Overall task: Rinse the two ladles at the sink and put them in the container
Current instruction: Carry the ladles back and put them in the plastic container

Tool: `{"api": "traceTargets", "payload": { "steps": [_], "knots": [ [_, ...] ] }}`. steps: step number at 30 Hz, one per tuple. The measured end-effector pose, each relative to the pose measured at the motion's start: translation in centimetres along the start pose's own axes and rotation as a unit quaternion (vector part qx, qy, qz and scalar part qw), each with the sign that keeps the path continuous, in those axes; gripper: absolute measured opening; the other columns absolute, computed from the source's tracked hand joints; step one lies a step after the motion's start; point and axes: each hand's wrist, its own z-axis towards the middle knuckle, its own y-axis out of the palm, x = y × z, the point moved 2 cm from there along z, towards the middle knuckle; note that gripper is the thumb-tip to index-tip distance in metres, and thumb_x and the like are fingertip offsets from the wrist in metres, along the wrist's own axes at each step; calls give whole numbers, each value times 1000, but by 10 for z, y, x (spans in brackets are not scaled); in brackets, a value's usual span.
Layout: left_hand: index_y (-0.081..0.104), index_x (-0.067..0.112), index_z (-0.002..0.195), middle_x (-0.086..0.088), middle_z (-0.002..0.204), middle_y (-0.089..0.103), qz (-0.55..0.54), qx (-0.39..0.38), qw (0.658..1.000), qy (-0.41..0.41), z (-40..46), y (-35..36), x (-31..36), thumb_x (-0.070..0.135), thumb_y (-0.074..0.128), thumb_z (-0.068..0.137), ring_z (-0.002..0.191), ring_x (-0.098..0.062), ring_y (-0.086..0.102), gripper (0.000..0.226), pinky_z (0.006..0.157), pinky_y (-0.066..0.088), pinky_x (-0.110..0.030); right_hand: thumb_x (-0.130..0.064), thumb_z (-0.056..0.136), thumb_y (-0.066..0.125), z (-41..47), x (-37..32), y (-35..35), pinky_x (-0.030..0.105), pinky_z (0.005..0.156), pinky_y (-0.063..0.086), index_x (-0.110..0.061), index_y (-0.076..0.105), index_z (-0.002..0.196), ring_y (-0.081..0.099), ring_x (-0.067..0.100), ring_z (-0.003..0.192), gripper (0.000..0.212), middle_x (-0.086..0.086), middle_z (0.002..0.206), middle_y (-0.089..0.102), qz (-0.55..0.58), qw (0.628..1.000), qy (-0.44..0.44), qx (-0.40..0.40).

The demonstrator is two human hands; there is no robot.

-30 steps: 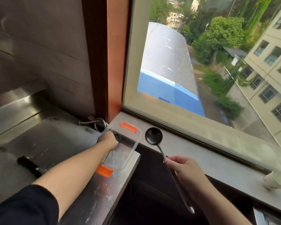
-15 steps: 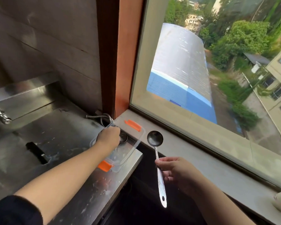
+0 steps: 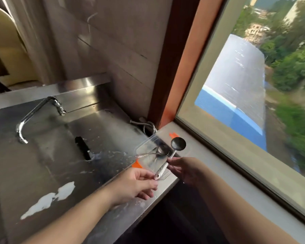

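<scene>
A clear plastic container (image 3: 144, 147) with orange clips stands on the steel counter's right corner by the window. One steel ladle (image 3: 159, 151) lies inside it, its handle sticking out to the left. My right hand (image 3: 185, 169) pinches the handle of the second ladle (image 3: 178, 144), whose dark bowl stands upright just over the container's right edge. My left hand (image 3: 136, 184) is below the container, with thumb and forefinger closed around the tip of that same handle.
The steel sink basin (image 3: 48, 166) lies to the left, with a curved faucet (image 3: 37, 111), a dark overflow slot (image 3: 83, 148) and white foam patches (image 3: 49, 199). A metal hose (image 3: 147, 125) coils behind the container. The grey window sill (image 3: 224, 166) runs along the right.
My left hand let go of the first ladle in the container and drew back to the second ladle's handle tip. My right hand brought the second ladle left, over the container's edge. The view swung left.
</scene>
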Motion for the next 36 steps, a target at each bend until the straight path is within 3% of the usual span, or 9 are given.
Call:
{"api": "traceTargets", "payload": {
  "steps": [9, 11, 13, 16, 18, 21, 23, 30, 36],
  "knots": [
    [69, -3, 97, -10, 79, 73, -109, 81, 991, -12, 16, -16, -7, 12, 66, 94, 59, -13, 64, 16, 50, 51, -19, 20, 90, 59, 31, 10, 27, 21, 49, 61, 9, 64, 95, 72, 18, 55, 13, 17, 84, 68, 43, 998, -25, 29],
    [69, -3, 95, -10, 76, 72, -111, 84, 990, -29, 23, -17, -10, 6, 66, 93, 58, -12, 65, 11, 50, 51, -18, 19, 88, 63, 33, 9, 28, 21, 46, 59, 10, 65, 94, 71, 17, 50, 11, 17, 80, 68, 12, 998, -39, 44],
    [69, -1, 89, -11, 74, 71, -117, 91, 988, -43, 28, -18, -12, 4, 64, 92, 57, -12, 64, 8, 49, 51, -18, 11, 85, 73, 34, 8, 25, 21, 41, 55, 9, 69, 89, 67, 16, 44, 6, 16, 72, 67, -112, 988, -68, 82],
    [68, 0, 81, -11, 71, 70, -125, 102, 985, -64, 37, -20, -16, 1, 61, 91, 54, -11, 63, 12, 47, 50, -18, -10, 81, 81, 34, 7, 24, 26, 41, 51, -2, 71, 77, 64, 23, 50, 14, 14, 70, 69, -365, 909, -132, 150],
    [67, 1, 76, -10, 69, 68, -128, 100, 984, -76, 42, -18, -18, 0, 60, 90, 52, -11, 62, 15, 45, 49, -17, -25, 83, 78, 36, 8, 27, 34, 59, 55, -7, 75, 91, 68, 25, 68, 20, 10, 80, 74, -477, 839, -190, 180],
    [66, 0, 75, -11, 67, 66, -132, 99, 982, -88, 48, -14, -20, 0, 60, 89, 50, -11, 60, 15, 44, 48, -17, -46, 91, 62, 35, 17, 32, 39, 84, 49, -21, 78, 100, 61, 29, 108, 31, 5, 105, 75, -641, 697, -248, 206],
    [65, 0, 77, -10, 65, 66, -130, 97, 983, -92, 51, -12, -20, 0, 59, 90, 49, -12, 59, 14, 44, 47, -17, -54, 97, 44, 38, 25, 33, 49, 91, 36, -24, 77, 102, 48, 32, 118, 45, 3, 107, 74, -715, 627, -232, 205],
    [67, 0, 82, -4, 62, 66, -113, 63, 986, -108, 56, -13, -25, 2, 62, 92, 51, -10, 59, 11, 47, 44, -17, -59, 94, 24, 49, 31, 23, 63, 100, 13, -31, 73, 110, 50, 26, 123, 58, 1, 114, 73, -739, 633, -163, 163],
    [66, -3, 105, -4, 69, 68, -103, 37, 988, -112, 57, -13, -30, 13, 66, 95, 52, -9, 60, 19, 47, 46, -16, -57, 94, 24, 50, 30, 22, 67, 104, 6, -30, 73, 111, 48, 22, 128, 59, 0, 118, 71, -745, 624, -169, 164]
  ]
}}
